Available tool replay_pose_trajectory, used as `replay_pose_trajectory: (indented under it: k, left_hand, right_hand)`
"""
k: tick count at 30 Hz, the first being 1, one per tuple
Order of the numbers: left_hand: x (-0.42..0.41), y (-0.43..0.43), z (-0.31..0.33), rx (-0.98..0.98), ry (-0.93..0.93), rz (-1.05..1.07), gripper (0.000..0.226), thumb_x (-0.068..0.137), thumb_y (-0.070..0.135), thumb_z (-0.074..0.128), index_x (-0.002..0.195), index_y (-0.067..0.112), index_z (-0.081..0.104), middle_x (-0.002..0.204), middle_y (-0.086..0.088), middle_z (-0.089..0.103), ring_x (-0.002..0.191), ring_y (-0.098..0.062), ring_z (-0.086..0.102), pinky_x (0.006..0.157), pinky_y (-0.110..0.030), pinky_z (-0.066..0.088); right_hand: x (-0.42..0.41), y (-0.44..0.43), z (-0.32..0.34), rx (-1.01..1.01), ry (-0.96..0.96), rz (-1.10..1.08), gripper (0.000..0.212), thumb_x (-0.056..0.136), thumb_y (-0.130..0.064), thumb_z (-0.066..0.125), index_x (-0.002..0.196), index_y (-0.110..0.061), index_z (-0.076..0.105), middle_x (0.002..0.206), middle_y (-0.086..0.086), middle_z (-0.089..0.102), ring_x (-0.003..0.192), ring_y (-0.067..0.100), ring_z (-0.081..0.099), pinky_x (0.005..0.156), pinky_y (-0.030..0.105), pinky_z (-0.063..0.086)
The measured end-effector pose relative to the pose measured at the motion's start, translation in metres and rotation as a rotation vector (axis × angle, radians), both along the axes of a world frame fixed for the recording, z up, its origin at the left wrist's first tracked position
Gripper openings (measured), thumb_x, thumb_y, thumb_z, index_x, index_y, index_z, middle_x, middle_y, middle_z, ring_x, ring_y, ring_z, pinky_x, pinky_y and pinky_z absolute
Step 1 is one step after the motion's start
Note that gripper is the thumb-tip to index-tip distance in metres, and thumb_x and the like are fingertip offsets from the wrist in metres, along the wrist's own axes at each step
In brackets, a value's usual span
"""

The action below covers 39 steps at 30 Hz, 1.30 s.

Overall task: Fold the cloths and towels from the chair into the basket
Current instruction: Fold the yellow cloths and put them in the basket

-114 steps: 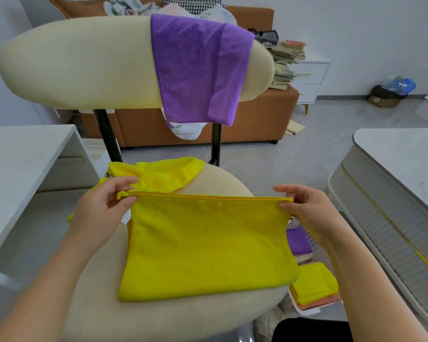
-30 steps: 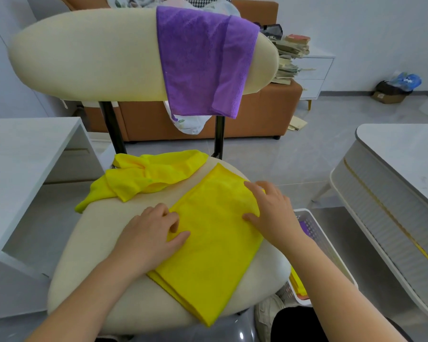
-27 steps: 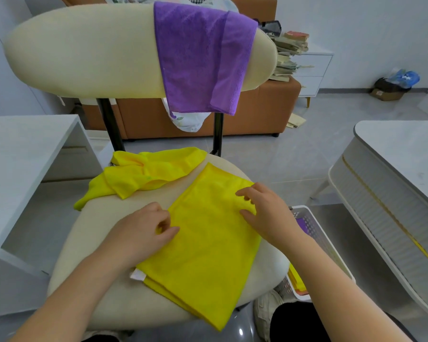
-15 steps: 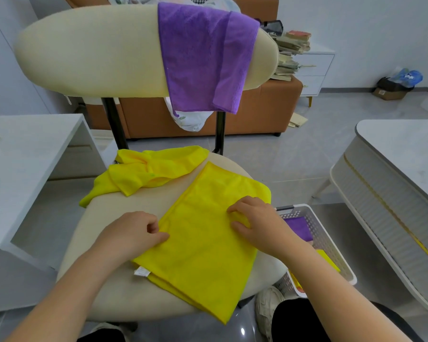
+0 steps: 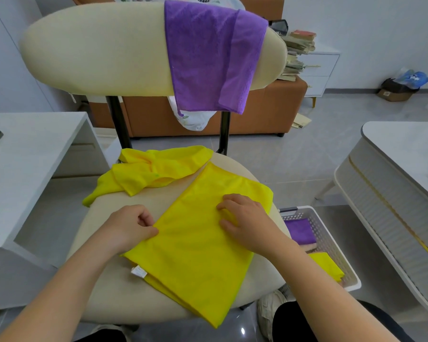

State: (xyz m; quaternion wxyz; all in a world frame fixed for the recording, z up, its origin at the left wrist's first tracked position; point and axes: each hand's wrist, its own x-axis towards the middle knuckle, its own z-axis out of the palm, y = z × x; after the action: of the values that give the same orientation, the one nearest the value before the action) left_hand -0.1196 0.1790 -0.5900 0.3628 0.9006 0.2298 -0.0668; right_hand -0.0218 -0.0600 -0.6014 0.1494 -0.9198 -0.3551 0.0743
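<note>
My left hand (image 5: 131, 228) is pinching the left edge of the folded yellow cloth (image 5: 195, 245), and my right hand (image 5: 250, 220) is pressing it with bent fingers; whether it is gripping, I cannot tell. The cloth is lying on the chair seat (image 5: 124, 292), long axis running near-left to far-right. Folded pieces (image 5: 302, 230) are sitting in the basket (image 5: 330, 239); a crumpled yellow cloth (image 5: 146, 174) and purple towel (image 5: 208, 58) are waiting.

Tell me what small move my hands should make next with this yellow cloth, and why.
Probably fold the flat yellow microfibre cloth in half, near end over far. The left hand pinches its edge, and it looks longer than the folded cloths in the white perforated basket.
</note>
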Motion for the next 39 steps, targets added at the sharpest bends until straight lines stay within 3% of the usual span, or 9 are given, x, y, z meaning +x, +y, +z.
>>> replay_pose_trajectory:
  k: [5,9,16,23,26,28,31,36,39]
  left_hand:
    - [0.003,0.003,0.000,-0.153,0.105,0.033,0.021,0.084,0.006,0.063,0.083,0.024,0.053,0.093,-0.005,0.063,0.091,-0.022,0.058,0.079,-0.035,0.045]
    - [0.002,-0.002,0.010,-0.261,0.210,-0.074,0.025,0.089,0.012,0.060,0.065,0.013,0.053,0.066,-0.008,0.047,0.058,-0.016,0.045,0.055,-0.026,0.033]
    - [-0.001,-0.035,0.018,-0.640,0.202,-0.016,0.024,0.092,-0.008,0.039,0.098,0.008,0.056,0.068,-0.007,0.052,0.045,-0.007,0.051,0.040,-0.018,0.042]
    - [-0.002,-0.026,0.005,0.301,-0.075,-0.093,0.020,0.084,0.029,0.052,0.103,0.027,0.048,0.091,0.011,0.058,0.087,-0.016,0.058,0.072,-0.033,0.048]
    - [-0.003,-0.042,-0.001,0.282,-0.329,-0.299,0.057,0.078,0.050,0.029,0.125,0.023,0.050,0.130,0.007,0.048,0.123,-0.016,0.043,0.097,-0.033,0.039]
    - [-0.002,-0.053,-0.011,0.389,-0.266,-0.481,0.085,0.077,0.066,0.008,0.148,0.024,0.023,0.157,0.007,0.012,0.145,-0.012,0.009,0.114,-0.032,0.015]
    - [-0.001,-0.057,-0.027,0.536,-0.079,-0.636,0.104,0.060,0.080,-0.028,0.148,0.027,-0.014,0.151,0.010,-0.029,0.139,-0.009,-0.027,0.117,-0.043,-0.005]
    - [-0.006,-0.052,-0.033,0.560,0.030,-0.611,0.103,0.051,0.080,-0.035,0.139,0.026,-0.029,0.146,0.011,-0.037,0.138,-0.009,-0.030,0.115,-0.048,-0.007]
    - [-0.008,-0.050,-0.030,0.648,-0.133,-0.577,0.102,0.072,0.078,-0.017,0.150,0.016,0.005,0.158,0.001,-0.005,0.145,-0.015,-0.007,0.113,-0.052,0.015]
  right_hand:
    - [0.001,0.003,-0.006,-0.107,0.067,0.017,0.046,0.100,-0.040,0.035,0.145,-0.033,0.027,0.158,-0.010,0.011,0.147,0.016,0.000,0.116,0.048,-0.002]
    - [0.006,0.000,-0.005,-0.143,0.040,-0.013,0.048,0.100,-0.040,0.034,0.147,-0.035,0.022,0.159,-0.012,0.007,0.147,0.018,-0.003,0.114,0.054,-0.005]
    - [0.019,-0.017,0.001,-0.102,0.003,-0.159,0.050,0.099,-0.031,0.045,0.145,-0.036,0.028,0.159,-0.004,0.012,0.147,0.021,0.002,0.116,0.050,-0.002]
    - [0.010,-0.027,-0.002,0.028,-0.026,-0.079,0.040,0.100,-0.025,0.042,0.139,-0.030,0.040,0.154,-0.005,0.026,0.144,0.018,0.017,0.118,0.044,0.010]
    - [0.005,-0.028,-0.003,0.018,0.010,-0.043,0.043,0.101,-0.033,0.035,0.144,-0.029,0.033,0.158,-0.006,0.017,0.147,0.016,0.006,0.118,0.042,0.004]
    - [0.000,-0.026,-0.006,-0.030,0.036,-0.021,0.058,0.096,-0.052,0.022,0.149,-0.030,0.021,0.159,-0.007,0.005,0.147,0.016,-0.005,0.117,0.040,-0.003]
    - [-0.002,-0.024,-0.016,-0.120,0.020,0.008,0.092,0.071,-0.076,-0.011,0.151,-0.032,0.002,0.158,-0.008,-0.011,0.144,0.017,-0.017,0.114,0.041,-0.012]
    - [0.005,-0.029,-0.026,-0.182,-0.017,0.026,0.104,0.058,-0.082,-0.027,0.149,-0.036,-0.007,0.157,-0.009,-0.016,0.143,0.019,-0.021,0.113,0.044,-0.015]
    - [0.007,-0.030,-0.026,-0.169,-0.014,0.031,0.101,0.059,-0.082,-0.026,0.148,-0.038,-0.007,0.157,-0.011,-0.014,0.143,0.018,-0.020,0.113,0.046,-0.015]
